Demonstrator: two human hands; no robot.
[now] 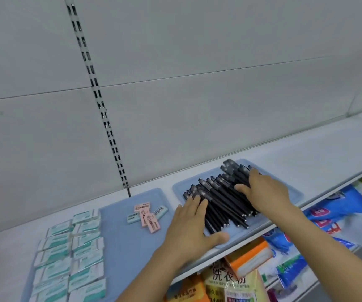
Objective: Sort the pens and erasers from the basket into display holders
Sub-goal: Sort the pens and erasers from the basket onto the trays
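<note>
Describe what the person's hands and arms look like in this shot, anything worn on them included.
Both the left hand and the right hand are bare: no gloves, and no rings, watch or bracelet show. Both forearms are uncovered too, with no sleeve in view up to the frame's bottom edge. The fingernails look short and unpainted.

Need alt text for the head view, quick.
Both hands, left hand and right hand, press flat on a pile of black pens in a blue tray; a second tray holds a few erasers.
</note>
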